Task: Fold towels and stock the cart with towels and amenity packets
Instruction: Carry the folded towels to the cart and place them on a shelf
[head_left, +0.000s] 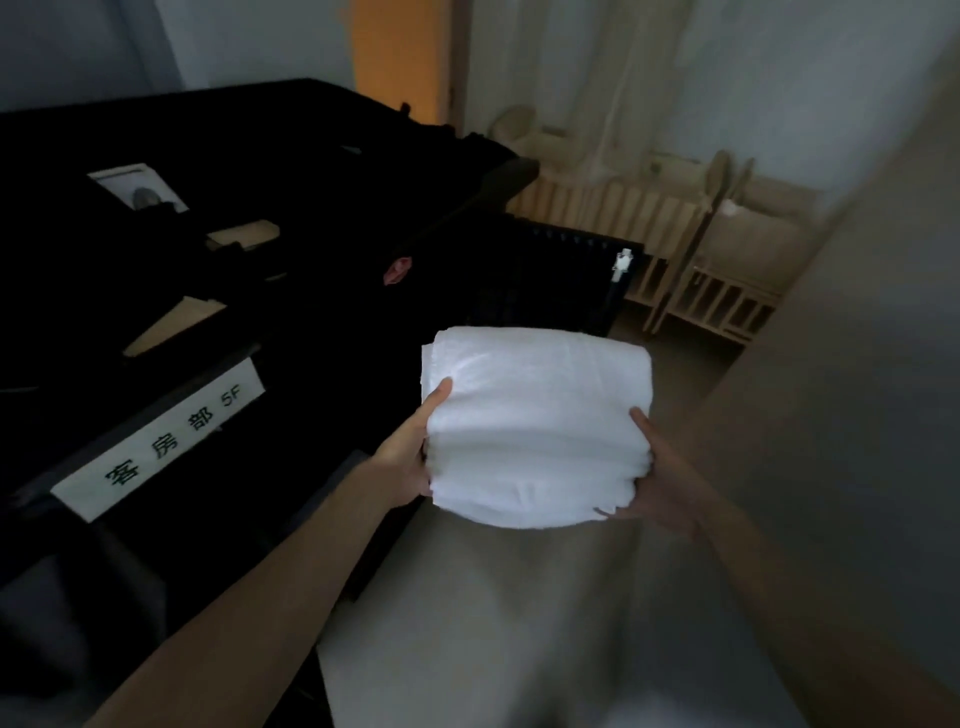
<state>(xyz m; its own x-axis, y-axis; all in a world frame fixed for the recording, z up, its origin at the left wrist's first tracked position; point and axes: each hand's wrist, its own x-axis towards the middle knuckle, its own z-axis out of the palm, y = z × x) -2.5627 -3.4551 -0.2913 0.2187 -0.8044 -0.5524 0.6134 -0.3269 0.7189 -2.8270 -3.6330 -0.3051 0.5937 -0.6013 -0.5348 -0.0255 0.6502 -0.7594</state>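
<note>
2 hands grasping folded white towels (537, 431), left hand (410, 457) and right hand (662, 480) clamping opposite sides, beside black cart (218, 291)

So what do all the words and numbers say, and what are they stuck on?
"客房部 5F": black print on the white label strip fixed to the front edge of the black cart.
The white card lying on top of the cart shows a round grey mark, but any print on it is too small and blurred to read.
The folded white towels show no writing.
</note>
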